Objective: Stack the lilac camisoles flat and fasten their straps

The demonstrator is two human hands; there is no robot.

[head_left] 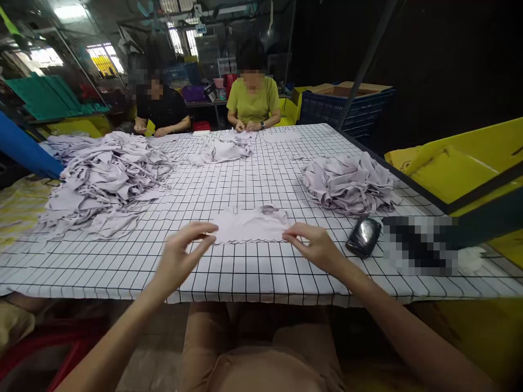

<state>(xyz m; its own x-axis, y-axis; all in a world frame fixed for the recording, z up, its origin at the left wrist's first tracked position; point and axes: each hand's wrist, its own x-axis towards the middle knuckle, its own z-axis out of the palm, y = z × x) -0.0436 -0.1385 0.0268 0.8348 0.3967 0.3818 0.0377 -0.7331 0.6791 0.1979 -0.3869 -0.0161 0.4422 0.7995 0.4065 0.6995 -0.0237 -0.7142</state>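
A pale lilac cloth piece (249,226) with a wavy lower edge lies flat on the checked tablecloth in front of me. A darker patch shows at its upper right. At its left edge is my left hand (186,247), thumb and forefinger a little apart with a small gap between their tips. My right hand (312,245) pinches the lower right corner of the cloth piece between thumb and fingers.
A large heap of lilac cloth (110,174) lies at left, a smaller pile (349,182) at right. A black plastic-wrapped object (363,237) sits near my right hand. Two people work across the table (241,267), with more cloth (223,149) before them. Yellow bins (461,163) stand at right.
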